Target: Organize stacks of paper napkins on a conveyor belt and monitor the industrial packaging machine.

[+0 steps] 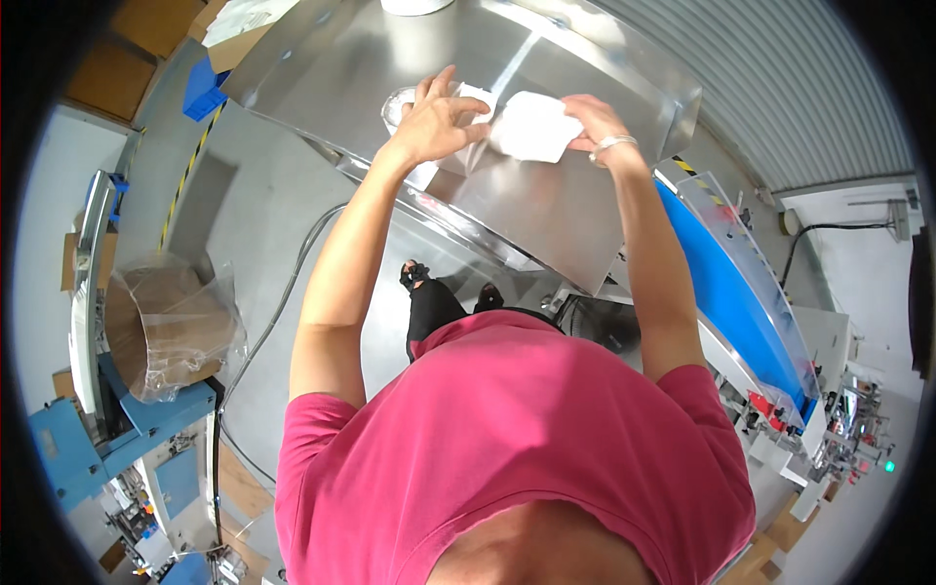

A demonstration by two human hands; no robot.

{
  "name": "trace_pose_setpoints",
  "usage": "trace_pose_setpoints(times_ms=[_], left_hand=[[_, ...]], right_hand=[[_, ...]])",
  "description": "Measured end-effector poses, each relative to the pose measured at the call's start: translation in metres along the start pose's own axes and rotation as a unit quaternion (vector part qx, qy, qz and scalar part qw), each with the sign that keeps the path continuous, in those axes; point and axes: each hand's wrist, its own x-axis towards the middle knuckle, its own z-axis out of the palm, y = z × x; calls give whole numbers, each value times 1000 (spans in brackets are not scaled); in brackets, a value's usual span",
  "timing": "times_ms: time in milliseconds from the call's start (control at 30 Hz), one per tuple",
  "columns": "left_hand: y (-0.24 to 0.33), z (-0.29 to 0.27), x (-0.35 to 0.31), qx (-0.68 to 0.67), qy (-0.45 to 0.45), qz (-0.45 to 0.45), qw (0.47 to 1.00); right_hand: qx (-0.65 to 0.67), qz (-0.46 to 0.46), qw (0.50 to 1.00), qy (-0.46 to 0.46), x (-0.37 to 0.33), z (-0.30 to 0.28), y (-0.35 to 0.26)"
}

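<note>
My right hand (597,123) pinches the right edge of a white, square-looking piece with rounded corners (532,127). Glare washes out its surface, so I cannot tell whether it is paper, cloth or a pouch. My left hand (434,123) is just left of it, fingers spread and curved over the metal table. Beyond its fingertips lies another small white piece (476,96). A round, pale, shiny thing (394,105) is partly hidden behind my left hand. Something white (422,176) shows below my left wrist, at the table's near edge.
The shiny steel table (565,210) has a white round container (415,5) at its far edge. To the right runs a blue conveyor belt (726,283) with clear guards. A blue bin (204,90) and a plastic-wrapped brown box (175,327) stand left. A dark cable (283,317) crosses the floor.
</note>
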Motion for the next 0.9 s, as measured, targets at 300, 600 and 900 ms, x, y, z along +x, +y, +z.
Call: trace_pose_setpoints(times_ms=[300, 600, 900], left_hand=[[39, 12, -32, -47, 100, -129, 986], [129, 48, -67, -59, 69, 24, 996], [135, 57, -70, -19, 28, 63, 997]], right_hand=[[-557, -305, 613, 470, -8, -61, 78], [44, 70, 996, -37, -101, -18, 48], [56, 63, 994, -67, -98, -33, 55]])
